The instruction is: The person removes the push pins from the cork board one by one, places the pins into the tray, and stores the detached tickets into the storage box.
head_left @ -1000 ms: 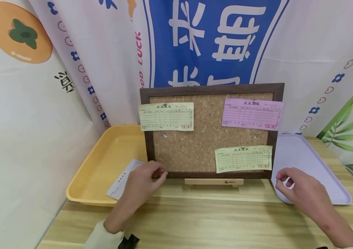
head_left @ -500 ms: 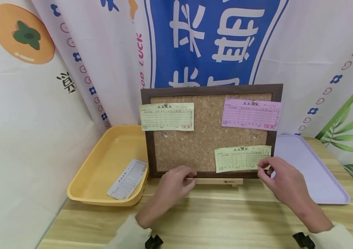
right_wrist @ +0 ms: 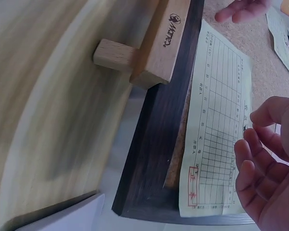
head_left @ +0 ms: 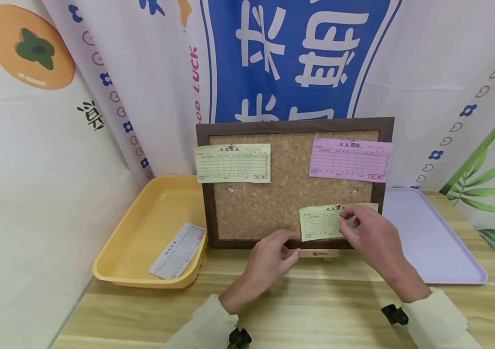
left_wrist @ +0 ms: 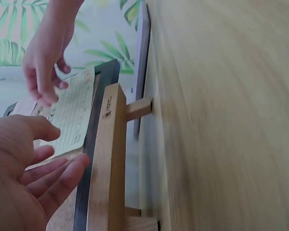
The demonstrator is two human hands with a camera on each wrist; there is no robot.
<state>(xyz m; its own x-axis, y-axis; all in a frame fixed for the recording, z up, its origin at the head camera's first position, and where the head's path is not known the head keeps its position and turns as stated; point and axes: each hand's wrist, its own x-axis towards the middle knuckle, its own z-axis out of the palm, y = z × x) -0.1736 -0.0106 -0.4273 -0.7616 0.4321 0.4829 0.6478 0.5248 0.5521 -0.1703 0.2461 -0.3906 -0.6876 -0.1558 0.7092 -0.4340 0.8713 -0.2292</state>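
A cork board (head_left: 279, 203) in a dark wooden frame leans on a small wooden easel (head_left: 312, 253). A pale green receipt slip (head_left: 317, 225) is pinned at its lower right. My right hand (head_left: 374, 242) is in front of this slip, thumb and index fingertips right beside its pushpin (head_left: 338, 206) with the other fingers loosely bent. The left hand (head_left: 269, 259) hovers by the board's bottom edge, left of the slip, its fingers relaxed and apart in the left wrist view. Another pale green slip (head_left: 233, 165) hangs upper left, and a pink slip (head_left: 349, 160) upper right.
A yellow tray (head_left: 142, 232) stands at the left with a white receipt slip (head_left: 178, 252) lying in it. On the right lies a lilac tray (head_left: 430, 242), partly behind the board. Two bare pushpins show on the cork, one being this pushpin (head_left: 230, 190). Curtains hang behind.
Both hands have moved. The left went right along the board's bottom edge, away from the yellow tray; the right went left and up from the lilac tray to the lower slip's pin.
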